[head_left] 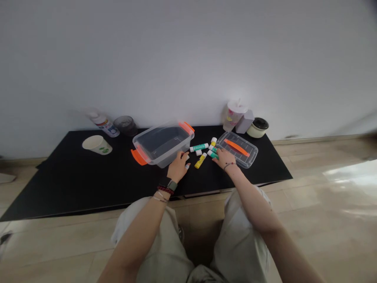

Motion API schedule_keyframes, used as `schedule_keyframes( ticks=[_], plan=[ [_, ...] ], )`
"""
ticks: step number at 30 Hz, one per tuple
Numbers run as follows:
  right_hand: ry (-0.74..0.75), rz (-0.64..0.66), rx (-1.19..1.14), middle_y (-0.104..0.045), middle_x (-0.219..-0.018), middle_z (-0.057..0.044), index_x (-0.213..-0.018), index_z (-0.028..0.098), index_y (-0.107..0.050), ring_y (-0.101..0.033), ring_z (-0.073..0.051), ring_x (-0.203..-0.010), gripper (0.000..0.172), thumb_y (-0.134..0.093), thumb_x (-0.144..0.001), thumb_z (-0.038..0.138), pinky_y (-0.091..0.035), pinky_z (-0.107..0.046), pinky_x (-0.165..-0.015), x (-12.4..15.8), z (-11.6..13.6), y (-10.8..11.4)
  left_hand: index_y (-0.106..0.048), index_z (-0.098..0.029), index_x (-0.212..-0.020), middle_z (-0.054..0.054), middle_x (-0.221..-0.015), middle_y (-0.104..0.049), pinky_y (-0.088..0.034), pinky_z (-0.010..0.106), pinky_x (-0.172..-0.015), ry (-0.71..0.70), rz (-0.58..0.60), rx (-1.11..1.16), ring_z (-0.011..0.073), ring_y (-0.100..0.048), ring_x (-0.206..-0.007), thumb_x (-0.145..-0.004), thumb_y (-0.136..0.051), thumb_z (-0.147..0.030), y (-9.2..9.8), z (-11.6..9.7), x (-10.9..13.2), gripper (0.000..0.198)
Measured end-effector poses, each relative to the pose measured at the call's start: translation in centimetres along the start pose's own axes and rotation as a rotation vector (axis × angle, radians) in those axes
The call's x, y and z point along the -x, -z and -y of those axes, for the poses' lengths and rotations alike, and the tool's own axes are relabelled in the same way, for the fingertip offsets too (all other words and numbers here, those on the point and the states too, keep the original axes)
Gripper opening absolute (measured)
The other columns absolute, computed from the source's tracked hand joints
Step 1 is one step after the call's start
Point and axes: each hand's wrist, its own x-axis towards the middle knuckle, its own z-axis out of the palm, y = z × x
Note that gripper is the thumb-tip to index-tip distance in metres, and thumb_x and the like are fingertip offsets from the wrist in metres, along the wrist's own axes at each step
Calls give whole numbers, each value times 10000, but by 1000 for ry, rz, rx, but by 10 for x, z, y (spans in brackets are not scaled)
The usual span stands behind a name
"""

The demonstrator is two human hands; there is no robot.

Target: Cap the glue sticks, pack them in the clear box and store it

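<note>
Several glue sticks with white caps lie together on the black tabletop, among them a yellow glue stick and a teal glue stick. My right hand has its fingers closed over the ends of green glue sticks, just left of the clear lid with its orange handle. Beside the near right corner of the clear plastic box is my left hand, its fingers curled. Small white bits show at its fingertips; what they belong to is unclear. The box stands uncovered, with orange latches at both ends.
A paper cup, a spray bottle and a dark bowl stand on the left. Behind the lid are a lidded drink cup, a white box and a cream pot with a black lid. The wall borders the back edge.
</note>
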Motion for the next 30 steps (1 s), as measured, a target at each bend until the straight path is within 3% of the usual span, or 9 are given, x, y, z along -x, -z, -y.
schedule_keyframes(
  ticks=[4, 7, 12, 15, 20, 23, 25, 27, 30],
  plan=[
    [110, 4, -49, -672, -1129, -102, -1087, 194, -606, -627, -237, -1055, 248, -506, -974, 390, -462, -311, -794, 38, 8, -1, -471, -195, -1373, 109, -1324, -530, -481, 291, -684, 30, 2, -10, 216, -659, -954, -956, -521, -309, 18, -2, 20, 435],
    [318, 145, -112, -697, -1006, -69, -952, 209, -627, -652, -216, -943, 208, -553, -926, 402, -441, -283, -710, 83, 9, -27, -547, -202, -1204, 62, -1107, -631, -451, 277, -691, 43, 96, 97, 190, -655, -894, -961, -505, -328, 24, -1, 59, 277],
    [495, 574, -259, -673, -731, -46, -733, 230, -597, -666, -245, -734, 213, -699, -776, 412, -431, -319, -605, 147, 3, -99, -578, -215, -1044, 46, -911, -688, -436, 288, -698, -67, 491, 214, 200, -664, -838, -947, -485, -336, -2, -1, 140, 181],
    [380, 568, -199, -697, -792, -89, -719, 233, -598, -689, -307, -791, 173, -721, -738, 352, -465, -365, -623, 160, 8, -120, -632, -209, -985, 94, -1002, -718, -458, 333, -763, -103, 687, 75, 262, -679, -951, -894, -503, -238, -21, -7, 162, 161],
    [297, 430, -110, -732, -979, -143, -922, 235, -680, -698, -329, -961, 170, -691, -790, 342, -515, -402, -758, 161, 28, -112, -641, -183, -1048, 135, -1101, -707, -466, 356, -826, -16, 651, -33, 277, -670, -1038, -874, -444, -153, -33, -17, 157, 264],
    [283, 389, -109, -735, -946, -134, -916, 255, -686, -699, -324, -938, 216, -715, -766, 408, -515, -409, -754, 166, 32, -104, -633, -196, -1000, 118, -1056, -702, -452, 353, -810, -48, 650, 49, 271, -657, -1005, -892, -446, -205, -29, -19, 153, 216],
    [305, 413, -129, -716, -815, -98, -826, 277, -674, -695, -304, -849, 234, -746, -717, 471, -502, -397, -700, 171, 29, -98, -615, -214, -908, 94, -958, -686, -436, 347, -754, -146, 732, 179, 255, -635, -903, -902, -469, -305, -17, -22, 153, 172],
    [437, 601, -211, -643, -652, -42, -706, 281, -628, -653, -248, -690, 292, -743, -696, 549, -470, -357, -616, 173, 25, -83, -571, -220, -802, 55, -823, -628, -406, 331, -687, -290, 869, 393, 216, -566, -771, -903, -484, -429, 5, -25, 152, 248],
    [806, 1037, -548, -583, -612, -11, -682, 242, -576, -552, -175, -575, 454, -669, -740, 682, -427, -310, -555, 164, 18, -41, -504, -209, -709, 7, -684, -483, -369, 308, -629, -384, 997, 835, 155, -427, -643, -877, -486, -630, 52, -29, 143, 453]
  ],
)
